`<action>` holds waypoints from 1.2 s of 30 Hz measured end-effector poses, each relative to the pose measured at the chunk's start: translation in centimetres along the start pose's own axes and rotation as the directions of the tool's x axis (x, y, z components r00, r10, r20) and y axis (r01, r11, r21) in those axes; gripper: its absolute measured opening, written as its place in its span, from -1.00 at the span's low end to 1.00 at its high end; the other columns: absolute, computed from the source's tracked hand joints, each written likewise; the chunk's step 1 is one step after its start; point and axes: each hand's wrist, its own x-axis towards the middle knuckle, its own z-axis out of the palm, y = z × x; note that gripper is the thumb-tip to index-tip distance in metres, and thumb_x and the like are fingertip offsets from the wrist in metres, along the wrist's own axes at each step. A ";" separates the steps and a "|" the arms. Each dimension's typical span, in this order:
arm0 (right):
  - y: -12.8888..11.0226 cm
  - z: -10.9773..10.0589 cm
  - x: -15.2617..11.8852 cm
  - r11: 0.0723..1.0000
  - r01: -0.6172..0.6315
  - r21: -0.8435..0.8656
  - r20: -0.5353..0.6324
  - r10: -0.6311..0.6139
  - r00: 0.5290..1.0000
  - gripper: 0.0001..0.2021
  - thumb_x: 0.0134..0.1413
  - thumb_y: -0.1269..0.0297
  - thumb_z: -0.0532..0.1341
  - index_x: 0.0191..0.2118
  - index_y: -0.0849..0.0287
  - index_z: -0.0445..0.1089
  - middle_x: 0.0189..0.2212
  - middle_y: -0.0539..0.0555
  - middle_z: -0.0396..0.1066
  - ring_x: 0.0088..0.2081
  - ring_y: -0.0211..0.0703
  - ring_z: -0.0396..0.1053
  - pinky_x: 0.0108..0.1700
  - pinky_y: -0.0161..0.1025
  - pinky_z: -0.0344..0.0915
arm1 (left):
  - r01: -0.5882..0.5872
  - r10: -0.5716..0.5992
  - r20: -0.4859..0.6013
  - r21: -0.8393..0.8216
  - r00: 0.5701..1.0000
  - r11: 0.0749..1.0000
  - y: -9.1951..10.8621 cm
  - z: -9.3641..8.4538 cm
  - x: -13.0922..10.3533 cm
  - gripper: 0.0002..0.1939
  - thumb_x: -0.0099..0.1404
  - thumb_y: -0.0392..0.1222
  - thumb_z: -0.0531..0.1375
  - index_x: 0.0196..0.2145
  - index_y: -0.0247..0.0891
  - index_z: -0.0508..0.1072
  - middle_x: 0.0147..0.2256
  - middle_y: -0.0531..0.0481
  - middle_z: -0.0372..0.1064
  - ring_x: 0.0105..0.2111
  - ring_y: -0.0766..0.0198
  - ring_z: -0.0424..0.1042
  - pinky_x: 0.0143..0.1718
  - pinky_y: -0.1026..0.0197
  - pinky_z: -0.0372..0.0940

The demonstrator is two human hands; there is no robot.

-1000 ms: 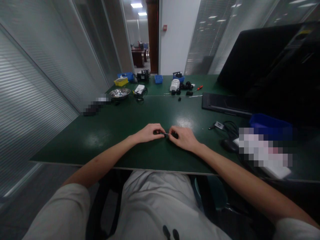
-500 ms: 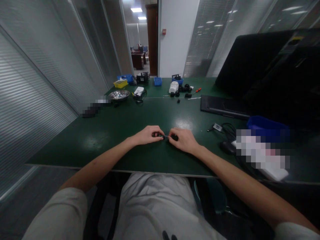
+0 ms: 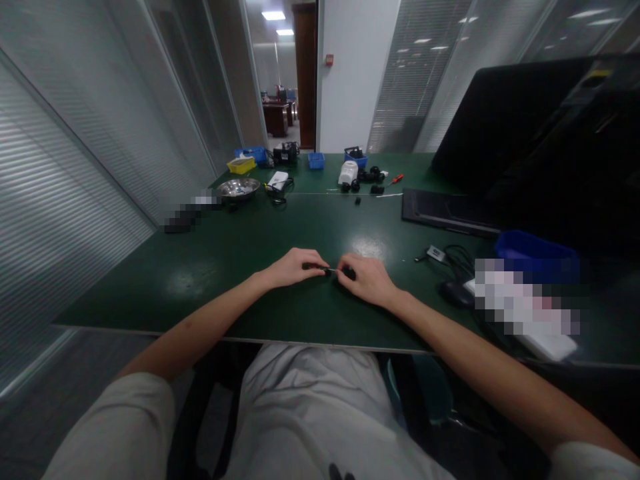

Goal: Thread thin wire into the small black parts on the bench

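Observation:
Over the green table, my left hand pinches a small black part between thumb and fingers. Facing it, my right hand is closed round a dark tool-like object, mostly hidden by the fingers. A thin, light-coloured shaft spans the short gap between my hands and meets the black part. The exact shape of both held things is too small to tell.
A metal bowl, a yellow basket and a white device stand back left. Black parts and an orange screwdriver lie at the back. On the right are a keyboard, mouse and blue tray.
The fingers of my left hand have shifted slightly on the small black part, with the thumb straighter. My right hand has kept nearly the same grip and place.

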 end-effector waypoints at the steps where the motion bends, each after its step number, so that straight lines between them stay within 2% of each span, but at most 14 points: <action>1: 0.0 0.0 0.0 1.000 -0.008 0.011 -0.003 0.008 1.000 -0.84 0.31 0.15 0.17 -0.19 0.09 0.42 -0.28 0.01 0.50 -0.34 -0.20 0.36 -0.33 -0.27 0.02 | -0.014 0.014 -0.015 -0.003 1.000 1.000 -0.1 0.0 0.0 -0.72 0.43 -0.15 0.24 0.02 -0.27 0.62 -0.11 -0.16 0.52 -0.14 0.20 0.50 -0.06 0.21 0.32; 5: 0.0 0.0 0.0 1.000 -0.013 0.026 -0.003 0.013 1.000 -0.82 0.35 0.14 0.14 -0.18 0.10 0.41 -0.28 0.02 0.50 -0.35 -0.20 0.37 -0.32 -0.27 0.03 | -0.029 0.030 -0.049 0.014 0.998 0.999 -0.5 0.2 0.0 -0.71 0.45 -0.14 0.23 0.04 -0.25 0.62 -0.08 -0.17 0.53 -0.09 0.17 0.51 0.00 0.18 0.33; 12: -0.3 0.2 0.0 0.995 0.061 -0.075 0.032 -0.058 0.998 -0.80 0.37 0.12 0.11 -0.15 0.08 0.41 -0.21 0.05 0.50 -0.34 -0.18 0.37 -0.37 -0.25 -0.02 | -0.042 0.042 0.001 0.072 0.999 0.997 -0.1 0.6 -0.1 -0.70 0.47 -0.15 0.20 0.07 -0.24 0.61 -0.07 -0.17 0.51 -0.08 0.18 0.50 0.00 0.17 0.34; 19: -0.4 0.5 0.0 0.996 0.064 -0.055 0.008 -0.064 0.998 -0.80 0.40 0.13 0.08 -0.12 0.09 0.39 -0.20 0.05 0.49 -0.35 -0.19 0.36 -0.36 -0.25 -0.02 | -0.007 0.008 -0.072 0.022 0.997 1.000 0.0 1.0 0.2 -0.73 0.45 -0.16 0.22 0.01 -0.24 0.64 -0.08 -0.16 0.54 -0.08 0.17 0.53 0.02 0.16 0.35; 25: -0.6 0.4 -0.1 0.985 0.095 -0.142 0.029 -0.091 0.995 -0.77 0.41 0.12 0.07 -0.14 0.10 0.40 -0.21 0.07 0.48 -0.39 -0.20 0.34 -0.39 -0.23 -0.08 | -0.039 0.040 -0.024 0.040 0.999 0.998 0.6 0.8 0.1 -0.71 0.49 -0.18 0.16 0.03 -0.23 0.63 -0.06 -0.15 0.54 -0.06 0.19 0.52 0.04 0.18 0.34; 28: -0.6 0.4 -0.1 0.984 0.103 -0.143 0.028 -0.100 0.995 -0.77 0.41 0.12 0.07 -0.13 0.09 0.40 -0.21 0.06 0.47 -0.38 -0.19 0.35 -0.40 -0.22 -0.09 | -0.007 0.011 -0.100 0.042 0.995 0.999 0.3 0.6 0.2 -0.72 0.49 -0.17 0.16 0.00 -0.24 0.64 -0.08 -0.15 0.54 -0.08 0.19 0.52 0.02 0.18 0.34; 32: -0.6 0.3 0.0 0.986 0.096 -0.139 0.038 -0.092 0.995 -0.78 0.40 0.12 0.07 -0.15 0.08 0.40 -0.22 0.06 0.47 -0.37 -0.19 0.35 -0.40 -0.22 -0.09 | 0.078 -0.060 -0.194 0.086 0.979 0.993 -0.9 0.6 0.6 -0.79 0.42 -0.15 0.26 -0.12 -0.24 0.68 -0.18 -0.11 0.51 -0.19 0.20 0.50 -0.09 0.18 0.35; 36: -0.7 0.2 0.0 0.988 0.096 -0.122 0.042 -0.092 0.995 -0.79 0.39 0.13 0.08 -0.15 0.08 0.41 -0.23 0.05 0.47 -0.37 -0.19 0.34 -0.40 -0.23 -0.08 | 0.095 -0.075 -0.179 0.106 0.981 0.990 -1.6 0.9 1.0 -0.82 0.40 -0.16 0.27 -0.16 -0.26 0.67 -0.20 -0.11 0.48 -0.19 0.20 0.48 -0.09 0.18 0.35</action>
